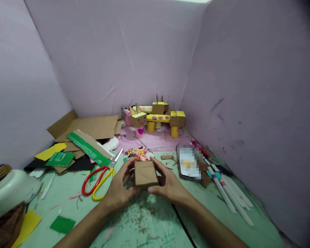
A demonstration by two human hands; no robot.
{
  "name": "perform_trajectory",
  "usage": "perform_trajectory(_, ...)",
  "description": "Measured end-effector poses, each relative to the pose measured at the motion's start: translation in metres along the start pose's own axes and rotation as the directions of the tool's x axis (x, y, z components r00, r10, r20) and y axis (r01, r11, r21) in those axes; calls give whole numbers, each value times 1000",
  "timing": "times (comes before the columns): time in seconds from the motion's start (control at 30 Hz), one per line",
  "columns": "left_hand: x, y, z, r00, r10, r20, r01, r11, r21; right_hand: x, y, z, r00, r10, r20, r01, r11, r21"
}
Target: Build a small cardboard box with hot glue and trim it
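A small brown cardboard box (145,173) is held between my two hands at the middle of the table. My left hand (120,184) has its fingers closed on the box's left side. On the opposite side, my right hand (169,182) grips it with the thumb at the lower front edge. Scissors (103,181) with one red and one yellow handle lie beside my left hand, blades pointing away. Just beyond the box is a patterned orange-red scrap (136,152). The box's underside is hidden.
Cardboard pieces (93,127) and a green strip (89,148) pile up at the left. Cardboard animal figures (158,119) stand at the back. A phone (189,163) lies right of my hands, near several white markers (229,193). A white container (12,189) sits far left.
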State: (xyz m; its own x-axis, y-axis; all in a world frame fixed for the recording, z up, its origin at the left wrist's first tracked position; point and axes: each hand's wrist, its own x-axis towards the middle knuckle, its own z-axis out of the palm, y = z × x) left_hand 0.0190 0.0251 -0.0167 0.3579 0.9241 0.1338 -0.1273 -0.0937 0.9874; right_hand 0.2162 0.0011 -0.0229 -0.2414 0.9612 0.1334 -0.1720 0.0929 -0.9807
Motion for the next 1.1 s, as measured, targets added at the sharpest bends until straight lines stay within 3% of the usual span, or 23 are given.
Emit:
perform_trajectory(0.17, -3, -1, 4, 997, -46, 67, 50, 996, -68, 1, 1, -1, 996, -19, -89, 11, 995, -99)
perform_trajectory(0.3, -2, 4, 3, 992, -112, 63, 116, 992, -54, 0, 0, -1, 996, -32, -87, 18, 987, -157)
perform_trajectory(0.4, 1, 9, 0, 988, -120, 95, 137, 970, -200, -1, 0, -1, 996, -72, -61, 63, 988, -139)
perform_trajectory(0.53, 3, 13, -4, 973, -198, 119, 230, 872, -433, -1, 0, 0, 986, -148, -74, 141, 985, -97)
perform_trajectory(0.67, 4, 13, -5, 957, -253, 146, 291, 790, -540, 0, 1, 0, 985, -152, -82, 147, 987, -61)
perform_trajectory(0.83, 4, 10, 1, 957, -259, 130, 288, 810, -510, -1, -3, 1, 984, -161, -71, 152, 982, -115)
perform_trajectory(1.1, 3, 9, 4, 992, -123, -29, 106, 931, -349, -2, 0, 0, 985, -162, -60, 157, 984, -89)
